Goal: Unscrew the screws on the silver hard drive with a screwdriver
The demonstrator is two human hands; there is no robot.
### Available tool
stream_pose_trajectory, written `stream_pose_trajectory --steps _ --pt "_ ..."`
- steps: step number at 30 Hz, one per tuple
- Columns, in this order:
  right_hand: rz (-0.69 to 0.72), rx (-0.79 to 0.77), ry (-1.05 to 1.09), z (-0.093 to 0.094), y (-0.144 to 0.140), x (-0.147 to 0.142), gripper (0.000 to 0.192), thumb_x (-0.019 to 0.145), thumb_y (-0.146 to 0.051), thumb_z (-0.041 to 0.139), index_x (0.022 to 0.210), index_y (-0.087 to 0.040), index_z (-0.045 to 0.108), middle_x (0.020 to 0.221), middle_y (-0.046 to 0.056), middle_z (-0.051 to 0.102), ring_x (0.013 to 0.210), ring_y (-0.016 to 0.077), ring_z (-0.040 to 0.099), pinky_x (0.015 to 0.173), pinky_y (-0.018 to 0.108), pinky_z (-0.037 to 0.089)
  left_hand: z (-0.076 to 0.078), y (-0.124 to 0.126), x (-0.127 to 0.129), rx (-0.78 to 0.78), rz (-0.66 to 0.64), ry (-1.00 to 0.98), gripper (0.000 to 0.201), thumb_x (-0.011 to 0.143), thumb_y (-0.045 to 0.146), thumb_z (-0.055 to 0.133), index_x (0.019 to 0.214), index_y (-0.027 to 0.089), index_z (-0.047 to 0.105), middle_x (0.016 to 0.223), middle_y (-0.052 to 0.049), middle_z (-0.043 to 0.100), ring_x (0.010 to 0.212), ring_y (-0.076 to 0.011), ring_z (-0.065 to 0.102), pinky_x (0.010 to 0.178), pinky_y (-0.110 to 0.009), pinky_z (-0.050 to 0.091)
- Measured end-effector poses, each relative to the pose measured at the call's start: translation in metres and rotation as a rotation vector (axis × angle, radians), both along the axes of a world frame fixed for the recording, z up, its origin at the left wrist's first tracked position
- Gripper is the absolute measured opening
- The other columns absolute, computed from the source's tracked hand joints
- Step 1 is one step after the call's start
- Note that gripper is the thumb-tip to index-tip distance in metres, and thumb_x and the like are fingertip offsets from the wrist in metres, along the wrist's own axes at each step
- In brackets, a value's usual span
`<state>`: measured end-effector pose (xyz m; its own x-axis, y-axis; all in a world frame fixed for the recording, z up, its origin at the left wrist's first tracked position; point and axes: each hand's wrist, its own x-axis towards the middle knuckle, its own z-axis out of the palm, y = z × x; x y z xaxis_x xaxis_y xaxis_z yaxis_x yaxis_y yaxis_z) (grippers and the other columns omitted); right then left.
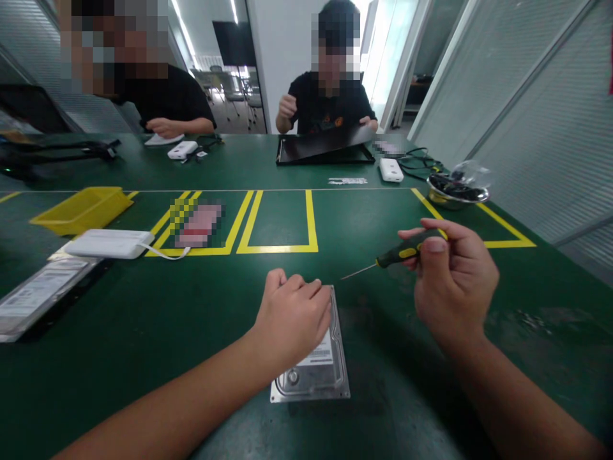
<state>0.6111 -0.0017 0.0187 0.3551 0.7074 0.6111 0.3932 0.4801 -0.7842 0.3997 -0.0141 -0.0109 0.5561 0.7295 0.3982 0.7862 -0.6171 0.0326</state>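
Flat on green, silver hard drive (313, 377) under left hand's (292, 319) curled-together fingers.

left hand (292, 316) on hard drive (316, 370), right hand (453, 281) holding screwdriver (400, 254)

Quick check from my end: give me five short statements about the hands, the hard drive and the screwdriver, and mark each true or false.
1. The left hand rests on the hard drive. True.
2. The right hand holds a screwdriver. True.
3. The screwdriver tip is seated in a screw on the drive. False: the tip is in the air, off the drive.
4. The yellow tray sits on the right of the table. False: it is at the far left.
5. The drive stands on edge. False: it lies flat.
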Motion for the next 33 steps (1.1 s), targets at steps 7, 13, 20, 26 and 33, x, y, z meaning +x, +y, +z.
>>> stream_pose_trajectory --steps 7,13,20,26,33 --pt "0.124 -0.066 -0.376 0.031 0.011 -0.014 0.022 0.094 -0.035 0.056 0.109 -0.02 0.064 0.093 0.003 0.073 0.072 0.0124 0.066 0.064 0.026 0.053 -0.003 -0.002 0.001 0.053 0.005 0.04 0.024 0.092 0.028 0.054 0.109 0.022 0.07 0.096 -0.006 0.076 0.08 -0.0245 0.063 0.074 -0.045 0.029" --pt "0.148 -0.101 -0.453 0.028 0.023 -0.02 0.023 0.096 -0.036 0.052 0.108 -0.019 0.063 0.089 0.003 0.072 0.07 0.0132 0.065 0.063 0.028 0.05 -0.003 -0.001 0.001 0.054 0.009 0.05 0.024 0.092 0.029 0.053 0.11 0.023 0.069 0.096 -0.006 0.075 0.081 -0.0243 0.062 0.073 -0.045 0.029" --pt "0.157 -0.124 -0.454 0.021 0.027 -0.02 0.024 0.096 -0.038 0.053 0.106 -0.02 0.063 0.087 0.003 0.072 0.07 0.0142 0.066 0.062 0.028 0.049 0.0 -0.002 0.002 0.019 0.021 0.058 0.025 0.093 0.028 0.051 0.109 0.023 0.069 0.096 -0.005 0.075 0.082 -0.0249 0.062 0.073 -0.046 0.029" --pt "0.174 -0.136 -0.441 0.02 0.028 -0.02 0.024 0.096 -0.038 0.053 0.106 -0.02 0.064 0.087 0.004 0.072 0.071 0.0149 0.067 0.063 0.028 0.05 0.0 -0.002 0.002 0.014 0.02 0.049 0.023 0.091 0.028 0.053 0.107 0.023 0.069 0.097 -0.005 0.075 0.083 -0.0256 0.062 0.073 -0.047 0.029" --pt "0.19 -0.135 -0.432 0.018 0.03 -0.02 0.025 0.096 -0.038 0.052 0.107 -0.019 0.064 0.088 0.004 0.072 0.073 0.0152 0.067 0.064 0.028 0.05 0.0 -0.001 0.003 -0.011 0.02 0.059 0.022 0.091 0.029 0.053 0.105 0.023 0.069 0.099 -0.005 0.075 0.085 -0.0269 0.062 0.073 -0.048 0.029"
